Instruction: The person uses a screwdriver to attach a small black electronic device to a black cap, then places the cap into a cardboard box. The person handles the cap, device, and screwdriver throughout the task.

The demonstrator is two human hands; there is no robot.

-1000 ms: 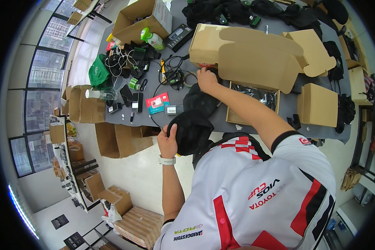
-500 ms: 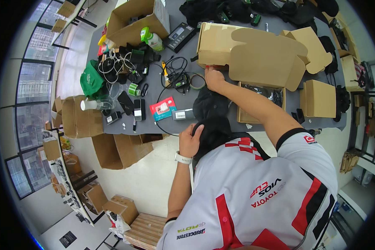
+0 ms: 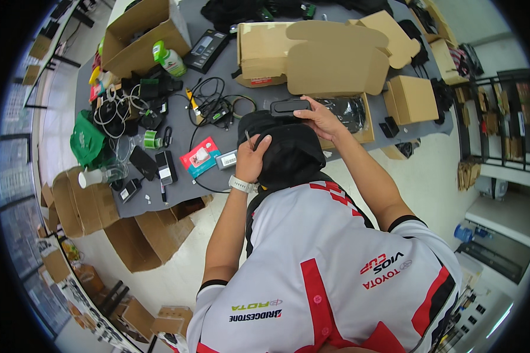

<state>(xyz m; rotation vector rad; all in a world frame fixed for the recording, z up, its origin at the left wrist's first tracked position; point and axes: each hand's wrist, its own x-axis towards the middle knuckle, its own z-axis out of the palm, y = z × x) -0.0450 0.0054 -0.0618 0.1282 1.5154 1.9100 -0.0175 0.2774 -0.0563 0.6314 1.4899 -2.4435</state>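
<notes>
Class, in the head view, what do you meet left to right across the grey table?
Green fabric item, green roll, red-and-blue packet, left hand, dark oblong object, right hand, small brown carton.

Across the grey table [image 3: 179,120] I see a green-topped spray bottle [image 3: 171,62] standing by an open cardboard box [image 3: 141,47]. A clear bottle [image 3: 105,175] lies near some bunched green cloth [image 3: 88,141], a red-and-blue packet [image 3: 201,157] farther along; dark metal shelving [image 3: 503,120] stands off right.
</notes>
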